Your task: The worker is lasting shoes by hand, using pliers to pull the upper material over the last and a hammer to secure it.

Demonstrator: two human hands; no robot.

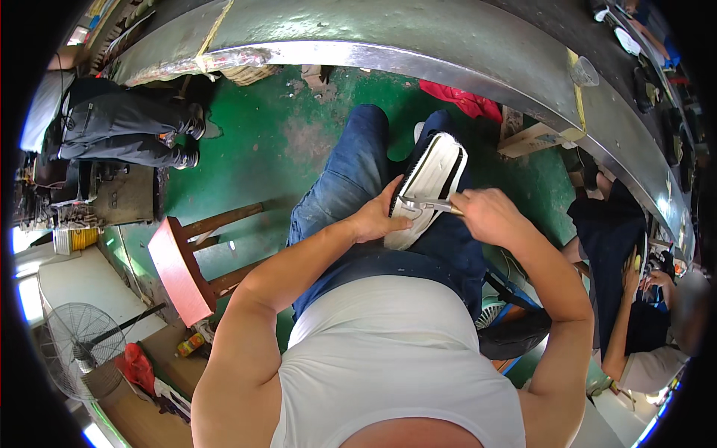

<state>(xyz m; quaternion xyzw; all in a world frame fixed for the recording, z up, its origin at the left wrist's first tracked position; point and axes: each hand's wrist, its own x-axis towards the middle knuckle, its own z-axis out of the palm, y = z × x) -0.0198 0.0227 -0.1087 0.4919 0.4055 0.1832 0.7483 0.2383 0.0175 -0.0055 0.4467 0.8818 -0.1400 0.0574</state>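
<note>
A shoe (442, 168) lies sole up across my lap, its long white underside marked by a black strip and its rim dark and stitched-looking. My left hand (377, 217) grips its left edge near the end closest to me, with the thumb over the white sole. In my right hand (487, 216) is a hammer (429, 203); my fingers wrap its handle. The metal head is over the sole, close to my left thumb. Whether it touches the sole I cannot tell.
A metal-edged bench (358, 52) curves across the far side. On the left stand a pinkish wooden stool (178, 269) and a wire-caged fan (84, 347). One person (123, 123) sits at far left; another (635, 321) is at right. Red cloth (463, 101) lies beneath the bench.
</note>
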